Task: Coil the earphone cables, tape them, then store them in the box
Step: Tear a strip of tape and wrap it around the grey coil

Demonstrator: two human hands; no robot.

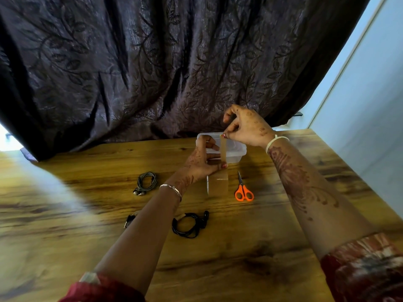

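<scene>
Out on the left of the wooden table (65, 214), a grey earphone coil (147, 182) lies wound up, buds at its near end. Closer in, a dark plug (130, 220) peeks out from behind the left forearm; what it belongs to, I can't tell. Next along, the black earphone coil (188, 224) lies looped flat on the wood, and whether it's taped is hard to say from here.

Now the action! The left hand (202, 162) grips the clear tape roll (218, 185), fingers curled round it, holding it above the table. Rising from it, a tape strip (223, 151) stretches taut up to the right hand (246, 127), which pinches the free end between thumb and fingertip. Behind the strip stands the clear box (238, 152), lid off, nothing visible inside. The orange scissors (243, 191) lie just right of the roll, untouched.

So this looks like the taping step: a length drawn out, not yet cut. The next move calls for a hand freed to take the scissors without letting the sticky strip fold onto itself, then a clean snip near the roll.
</scene>
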